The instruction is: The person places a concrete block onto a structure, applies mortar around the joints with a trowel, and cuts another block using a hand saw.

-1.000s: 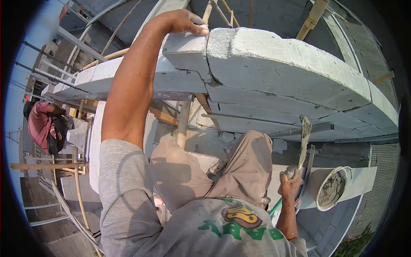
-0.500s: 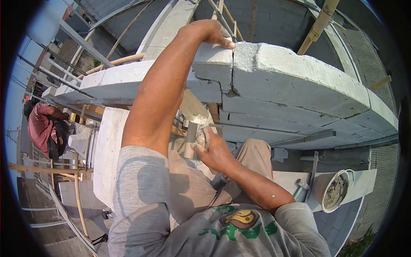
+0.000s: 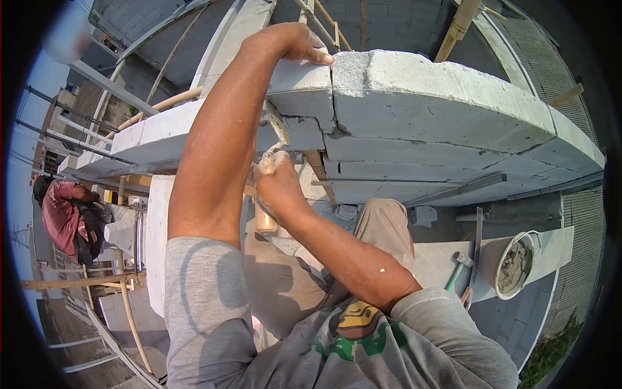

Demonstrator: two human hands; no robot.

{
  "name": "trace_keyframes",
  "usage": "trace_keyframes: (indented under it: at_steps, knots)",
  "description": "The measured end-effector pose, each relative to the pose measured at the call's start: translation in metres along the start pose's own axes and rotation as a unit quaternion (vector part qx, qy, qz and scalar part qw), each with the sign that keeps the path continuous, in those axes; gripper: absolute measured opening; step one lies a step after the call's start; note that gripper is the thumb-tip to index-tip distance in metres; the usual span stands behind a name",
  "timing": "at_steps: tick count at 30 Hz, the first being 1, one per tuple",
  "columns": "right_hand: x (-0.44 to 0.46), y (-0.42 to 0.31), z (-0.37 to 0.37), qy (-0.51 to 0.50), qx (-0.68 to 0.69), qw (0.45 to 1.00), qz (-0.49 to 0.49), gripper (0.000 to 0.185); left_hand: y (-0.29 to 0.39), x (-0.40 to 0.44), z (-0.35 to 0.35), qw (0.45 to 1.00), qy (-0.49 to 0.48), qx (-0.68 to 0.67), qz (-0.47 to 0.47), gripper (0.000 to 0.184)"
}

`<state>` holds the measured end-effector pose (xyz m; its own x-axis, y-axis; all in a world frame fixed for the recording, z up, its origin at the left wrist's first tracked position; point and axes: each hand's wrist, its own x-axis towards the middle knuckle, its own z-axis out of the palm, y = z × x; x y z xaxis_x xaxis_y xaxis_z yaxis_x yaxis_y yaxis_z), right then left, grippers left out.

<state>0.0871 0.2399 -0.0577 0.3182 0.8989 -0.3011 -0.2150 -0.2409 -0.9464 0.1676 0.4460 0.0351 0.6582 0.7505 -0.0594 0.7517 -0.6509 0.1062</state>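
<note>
My left hand [image 3: 299, 44] reaches over the top of a short pale concrete block [image 3: 301, 102] in the curved wall. Its thumb lies near the open vertical joint, and the other fingers are mostly hidden behind the block. Below that arm, my right hand [image 3: 277, 185] is closed around a trowel's wooden handle [image 3: 266, 222]. The narrow-looking trowel blade [image 3: 278, 124] points up at the block's lower left face, with mortar near its neck. I cannot tell whether the blade touches the block. A longer block [image 3: 453, 104] sits right of the joint.
At right, a white bucket of grey mortar [image 3: 516, 267] stands on a board beside a hammer [image 3: 459, 266] and a metal straightedge [image 3: 478, 243]. Bamboo poles [image 3: 457, 32] rise behind the wall. Another person [image 3: 65, 217] sits at far left among scaffolding.
My right hand has moved left and up, bringing the trowel blade up towards the block and turning it more edge-on. My left hand stays on the block; the view has shifted slightly.
</note>
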Motion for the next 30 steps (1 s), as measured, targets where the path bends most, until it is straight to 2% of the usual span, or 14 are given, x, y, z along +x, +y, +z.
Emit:
trace_keyframes:
  at_steps: [2,5,9,12,17,19,20,22,23,24,25,26,28,30]
  knots:
    - [-0.002,-0.007,-0.009,-0.016,-0.002,1.0,0.008,0.051,-0.001,0.002,-0.003,1.0,-0.011,0.008,0.01,0.07]
    - [-0.006,-0.003,-0.013,-0.005,-0.019,1.0,-0.009,0.05,0.006,-0.001,-0.007,1.0,-0.018,0.014,0.009,0.069]
    - [-0.025,0.037,-0.01,0.036,-0.058,0.995,-0.079,0.041,0.004,-0.001,-0.004,1.0,-0.011,0.014,-0.002,0.068]
    - [-0.054,0.034,-0.035,-0.002,-0.051,0.996,-0.074,0.039,0.001,0.011,-0.001,0.998,-0.044,0.035,-0.033,0.066]
    - [-0.083,0.072,-0.097,-0.02,-0.166,0.966,-0.198,0.04,0.008,0.0,-0.008,0.999,-0.039,0.03,-0.009,0.06]
    - [-0.091,0.066,-0.135,-0.033,-0.209,0.972,-0.106,0.036,0.016,-0.004,-0.014,0.998,-0.062,0.011,-0.028,0.058]
    - [-0.095,0.064,-0.152,-0.027,-0.269,0.952,-0.143,0.035,0.021,-0.008,-0.019,0.997,-0.07,0.0,-0.04,0.057]
    - [-0.095,0.065,-0.18,-0.023,-0.356,0.909,-0.215,0.032,0.034,-0.019,-0.026,0.998,-0.068,0.002,-0.001,0.043]
    - [-0.096,0.07,-0.19,-0.023,-0.383,0.89,-0.246,0.032,0.045,-0.029,-0.032,0.996,-0.083,0.013,-0.005,0.03]
    - [-0.098,0.072,-0.195,-0.03,-0.429,0.867,-0.251,0.033,0.055,-0.043,-0.03,0.998,-0.047,0.022,0.021,0.024]
    - [-0.101,0.073,-0.2,-0.036,-0.474,0.842,-0.255,0.033,0.062,-0.029,-0.005,0.999,-0.003,0.039,0.028,0.024]
    - [-0.1,0.072,-0.2,-0.036,-0.517,0.815,-0.259,0.034,0.073,-0.021,0.006,0.999,-0.011,0.008,-0.03,0.025]
    - [-0.093,0.064,-0.185,-0.028,-0.541,0.803,-0.248,0.036,0.072,-0.033,0.01,0.997,0.058,0.036,-0.034,0.027]
    - [-0.08,0.056,-0.167,-0.022,-0.549,0.795,-0.257,0.036,0.065,-0.033,-0.001,0.999,-0.008,-0.026,0.032,0.029]
